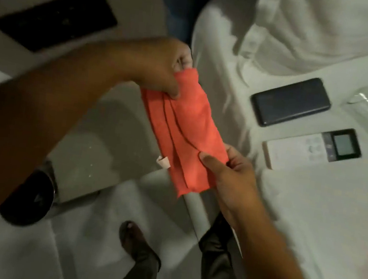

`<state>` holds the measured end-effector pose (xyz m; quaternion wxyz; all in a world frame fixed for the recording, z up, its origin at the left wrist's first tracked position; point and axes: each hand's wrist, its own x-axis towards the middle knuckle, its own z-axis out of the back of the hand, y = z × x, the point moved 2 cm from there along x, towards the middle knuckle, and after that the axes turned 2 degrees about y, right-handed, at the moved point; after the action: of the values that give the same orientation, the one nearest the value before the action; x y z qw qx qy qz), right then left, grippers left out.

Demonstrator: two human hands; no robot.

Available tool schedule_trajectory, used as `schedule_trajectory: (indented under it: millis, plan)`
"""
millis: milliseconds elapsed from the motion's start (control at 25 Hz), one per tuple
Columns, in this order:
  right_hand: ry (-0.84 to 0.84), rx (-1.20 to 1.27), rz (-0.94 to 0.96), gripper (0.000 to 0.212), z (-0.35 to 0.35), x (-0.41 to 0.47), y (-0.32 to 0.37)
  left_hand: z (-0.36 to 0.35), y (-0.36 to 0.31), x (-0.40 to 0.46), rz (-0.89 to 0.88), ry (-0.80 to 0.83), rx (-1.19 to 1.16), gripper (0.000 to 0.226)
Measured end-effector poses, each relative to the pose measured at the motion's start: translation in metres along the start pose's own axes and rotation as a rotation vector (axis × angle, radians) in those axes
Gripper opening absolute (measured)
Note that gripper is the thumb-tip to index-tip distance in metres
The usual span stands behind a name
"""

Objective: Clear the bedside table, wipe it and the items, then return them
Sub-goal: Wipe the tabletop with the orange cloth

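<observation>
While hands grip, cloth (183,137) overhangs bed (310,201).

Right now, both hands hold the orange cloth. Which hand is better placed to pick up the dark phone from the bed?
The right hand, probably. It holds the orange cloth at the end nearest the bed, close to the dark phone and remote. The left hand is farther away, toward the table side.

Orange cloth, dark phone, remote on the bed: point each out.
orange cloth (184,125), head view, middle of the folded fabric between the two hands.
dark phone (290,101), head view, centre of its back face.
remote (311,148), head view, middle of the body by the buttons.
</observation>
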<state>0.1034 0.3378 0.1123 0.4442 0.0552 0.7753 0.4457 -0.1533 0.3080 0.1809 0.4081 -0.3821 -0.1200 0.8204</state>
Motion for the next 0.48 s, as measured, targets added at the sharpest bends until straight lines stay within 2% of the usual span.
schedule_trajectory:
  millis: [120, 200, 280, 400, 480]
  plan:
    - [-0.171, -0.149, -0.080, 0.017, 0.000, 0.029, -0.054, -0.068, 0.045, 0.004, 0.031, -0.130, -0.065, 0.040]
    - [-0.228, -0.243, -0.089, 0.018, 0.003, 0.049, -0.077, -0.095, 0.064, 0.020, 0.033, -0.183, -0.104, 0.040]
    - [-0.277, -0.321, -0.061, 0.020, 0.006, 0.069, -0.087, -0.112, 0.073, 0.036, 0.025, -0.195, -0.121, 0.039]
    - [-0.325, -0.471, -0.059, 0.011, 0.001, 0.094, -0.093, -0.127, 0.085, 0.057, 0.010, -0.217, -0.102, 0.042]
    - [-0.242, -0.678, -0.110, 0.033, -0.004, 0.101, -0.091, -0.134, 0.104, 0.059, 0.039, -0.233, -0.124, 0.052]
